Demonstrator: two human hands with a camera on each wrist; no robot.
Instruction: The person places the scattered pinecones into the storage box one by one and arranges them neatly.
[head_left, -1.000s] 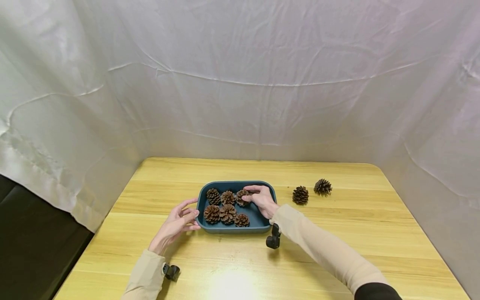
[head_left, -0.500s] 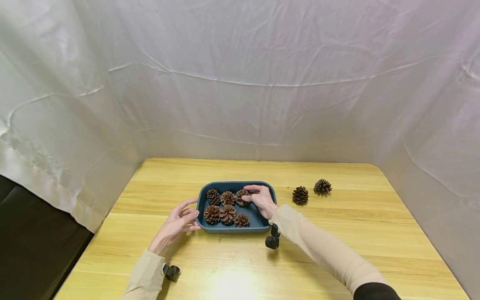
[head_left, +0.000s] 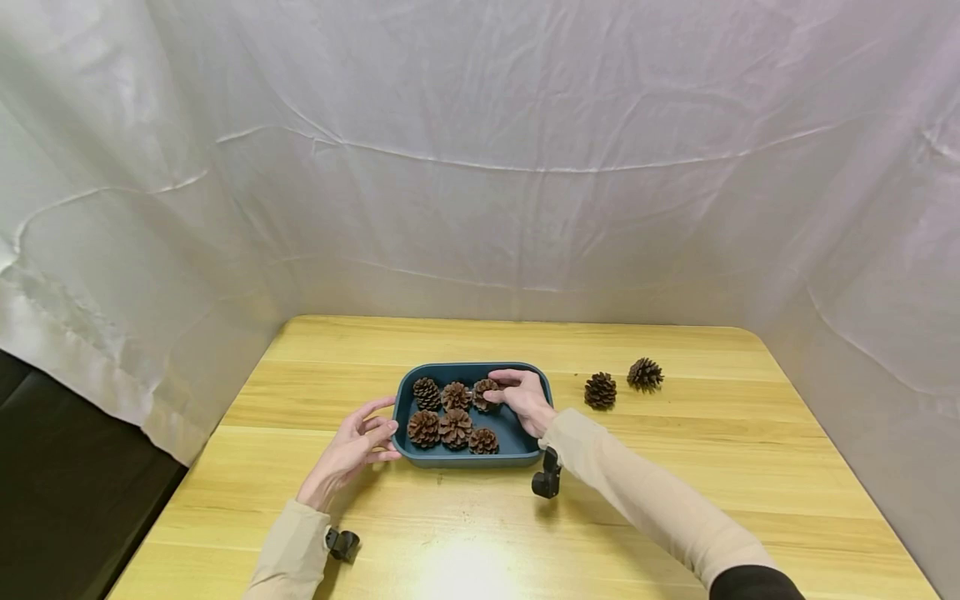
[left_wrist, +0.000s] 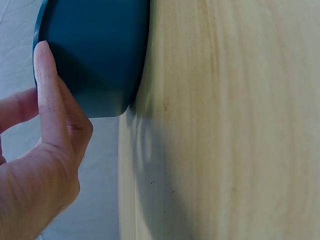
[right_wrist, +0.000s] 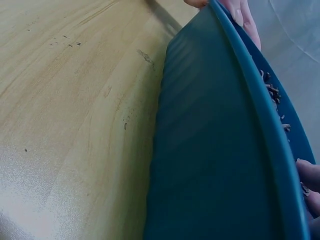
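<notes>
A dark teal rectangular tray stands on the table with several brown pine cones inside, in two rough rows. At its left end my left hand holds the wall, the thumb at the rim and the fingers against the outside. My right hand reaches over the tray's right side. Its thumb and fingers pinch a pine cone in the back row. From the right wrist, the tray's front wall hides most of the cones and much of that hand.
To the right of the tray, two more pine cones lie on the wooden table, a rounder one and one on its side. Pale curtains enclose the table's back and sides.
</notes>
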